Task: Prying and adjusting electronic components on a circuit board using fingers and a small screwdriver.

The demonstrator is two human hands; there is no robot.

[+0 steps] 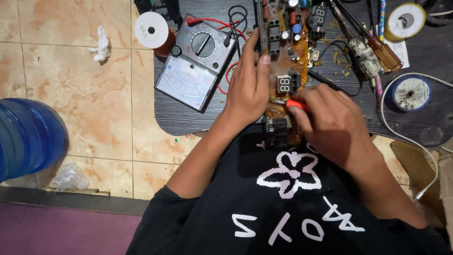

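Hands meet over a long brown circuit board (289, 56) studded with components, which lies on the dark wood-grain tabletop (188, 120) and runs from its far side to the near edge just before our body. Our left hand (249, 87) rests on the board's left edge, fingers (264, 52) held together and stretched along the side, pressing it flat. Our right hand (330, 120) comes in from the right, its fingers pinching the red-orange handle of a small screwdriver (295, 103); the metal tip points left and touches the board just below a little two-digit display (283, 83). The tool sits between both hands, its tip near the left thumb.

To the left of the board lies a grey analogue multimeter (194, 63) with red and black leads, and beside it a white spool (151, 29). On the right we see an amber-handled screwdriver (383, 53), a roll of yellow tape (405, 20) and a blue roll (409, 93). A blue water bottle (26, 137) stands on the tiled floor.
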